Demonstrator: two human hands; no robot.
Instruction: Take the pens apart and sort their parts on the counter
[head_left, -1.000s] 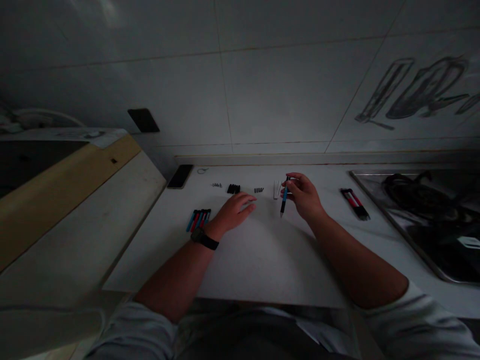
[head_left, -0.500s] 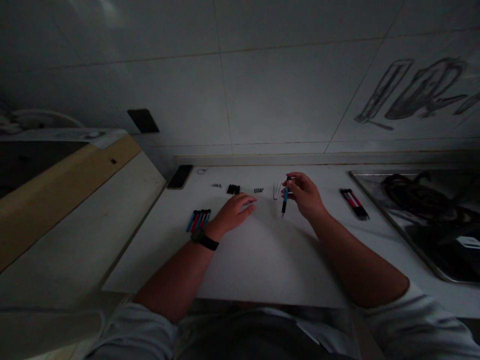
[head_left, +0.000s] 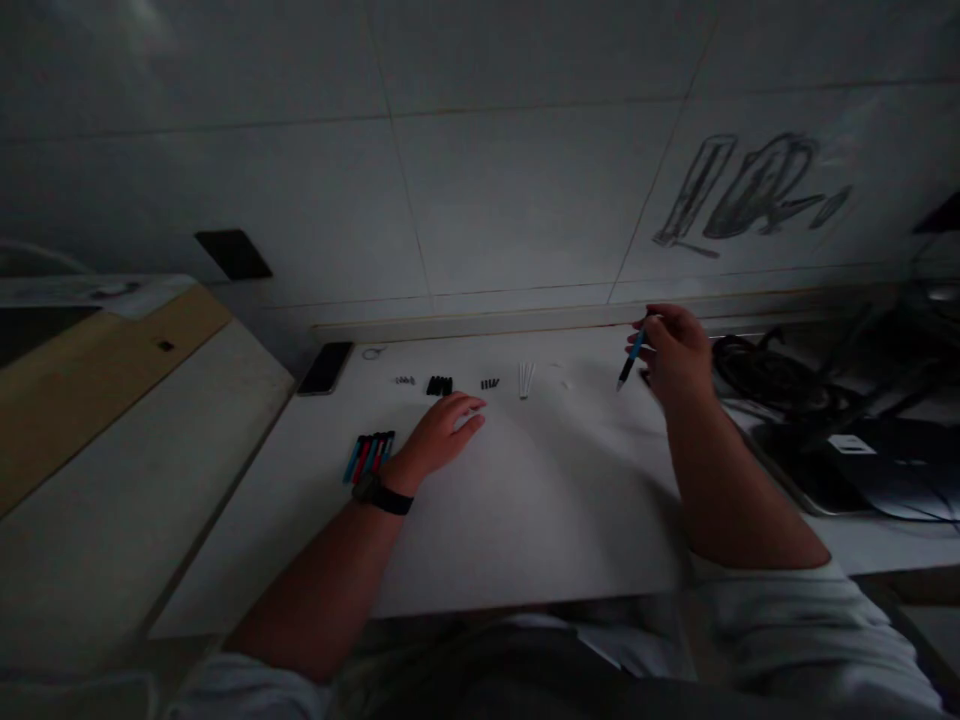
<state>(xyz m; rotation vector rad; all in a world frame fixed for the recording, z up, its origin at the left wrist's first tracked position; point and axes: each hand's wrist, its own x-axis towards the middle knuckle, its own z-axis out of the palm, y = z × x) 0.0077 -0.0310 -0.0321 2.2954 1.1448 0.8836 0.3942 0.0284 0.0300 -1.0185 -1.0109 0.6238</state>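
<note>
In my right hand (head_left: 679,350) is a blue and black pen (head_left: 634,352), pinched near its upper end with the tip pointing down and left above the table. My left hand (head_left: 444,430) rests on the table, fingers apart and holding nothing. Just beyond its fingers lie black grip sleeves (head_left: 440,385) and small dark pieces (head_left: 490,384). Thin white refills (head_left: 526,380) are a little to the right. Small springs (head_left: 404,380) sit farther left. Beside my left wrist lie several blue and red pen barrels (head_left: 368,456) in a row.
A phone (head_left: 325,368) lies at the table's back left, near a thin loop (head_left: 373,353). On the right is a gas stove (head_left: 780,375) with a dark flat object (head_left: 892,465) by it. A tiled wall (head_left: 525,200) closes off the back.
My right hand has carried the pen to the right, away from the white refills, and now covers the bundle of pens there. My left hand stays about where it was; the view has turned right.
</note>
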